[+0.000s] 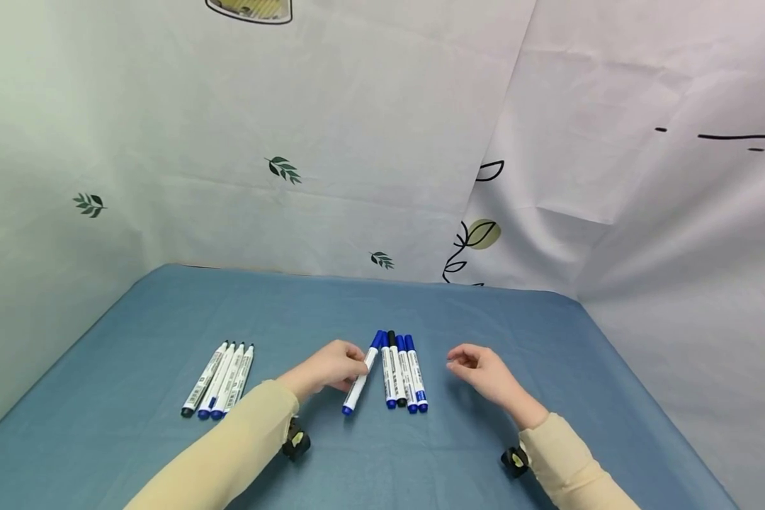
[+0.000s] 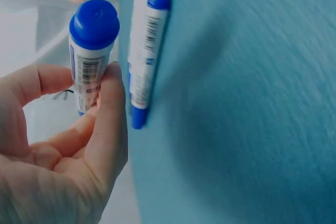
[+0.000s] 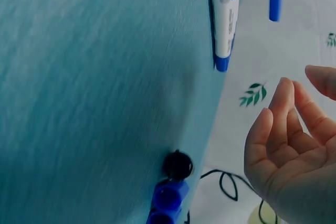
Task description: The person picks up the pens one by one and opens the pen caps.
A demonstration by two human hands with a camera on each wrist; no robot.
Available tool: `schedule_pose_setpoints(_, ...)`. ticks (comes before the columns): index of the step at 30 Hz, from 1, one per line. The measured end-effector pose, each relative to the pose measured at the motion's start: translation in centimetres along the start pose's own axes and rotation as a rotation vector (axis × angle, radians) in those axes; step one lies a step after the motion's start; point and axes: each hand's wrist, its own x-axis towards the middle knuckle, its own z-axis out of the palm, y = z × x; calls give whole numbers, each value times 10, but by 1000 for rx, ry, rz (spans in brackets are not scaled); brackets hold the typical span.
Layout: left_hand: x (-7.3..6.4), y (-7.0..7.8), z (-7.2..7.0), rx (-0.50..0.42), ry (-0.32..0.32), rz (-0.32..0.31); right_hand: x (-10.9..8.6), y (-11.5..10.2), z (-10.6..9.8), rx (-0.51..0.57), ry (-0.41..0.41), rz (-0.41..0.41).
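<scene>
On blue tabletop [image 1: 382, 467] before pale drapes [image 1: 357, 106], pinching a tilted blue-capped marker [image 1: 359, 386] by its barrel in L hand [image 1: 333, 365], just L of the four-marker row [image 1: 397, 372], w/ nothing in loosely curled R hand [image 1: 484, 372]; prob. light, stiff, a bit slick, best taken mid-barrel.

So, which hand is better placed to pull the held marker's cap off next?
Probably the right hand: it is empty, while the left hand pinches the marker, leaving its blue cap free.
</scene>
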Motion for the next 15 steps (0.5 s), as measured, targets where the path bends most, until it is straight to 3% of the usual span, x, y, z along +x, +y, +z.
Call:
schedule_pose_setpoints(6, -15, 8, -4, -3, -107, 45, -3, -10, 12, -52, 7, -96)
schedule_pose_setpoints(15, -32, 19, -4, 65, -228, 165, -8, -24, 22, -243, 99, -419)
